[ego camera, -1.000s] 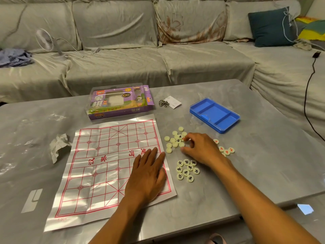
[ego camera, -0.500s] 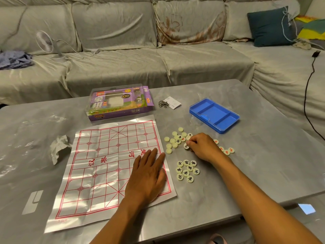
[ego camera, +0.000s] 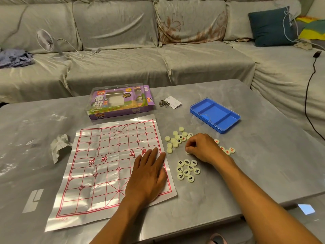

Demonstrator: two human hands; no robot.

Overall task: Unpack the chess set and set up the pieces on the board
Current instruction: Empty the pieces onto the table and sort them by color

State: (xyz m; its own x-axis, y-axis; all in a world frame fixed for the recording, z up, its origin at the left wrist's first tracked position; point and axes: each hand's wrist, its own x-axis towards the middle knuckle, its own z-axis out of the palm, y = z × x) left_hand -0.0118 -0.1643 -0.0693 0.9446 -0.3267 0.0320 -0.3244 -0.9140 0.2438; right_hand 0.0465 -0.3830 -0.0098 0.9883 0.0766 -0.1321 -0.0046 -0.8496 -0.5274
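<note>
Left hand (ego camera: pixel 148 175) flat, fingers straight, pressing board (ego camera: pixel 112 166) corner. Right hand (ego camera: pixel 202 148) curled, pinching one piece (ego camera: pixel 187 152) on table (ego camera: pixel 263 164). Black pieces (ego camera: pixel 188 170) just near side of right hand, loose pile (ego camera: pixel 176 139) beyond left fingertips, tray (ego camera: pixel 215 115) beyond right hand.

crumpled tissue (ego camera: pixel 59 147) left on the table (ego camera: pixel 263 164); fan (ego camera: pixel 46 41), teal cushion (ego camera: pixel 270 26) on sofa (ego camera: pixel 123 64)

The right hand (ego camera: pixel 202 148) hides most of the piece (ego camera: pixel 187 152) under its fingertips; its face is unreadable.
</note>
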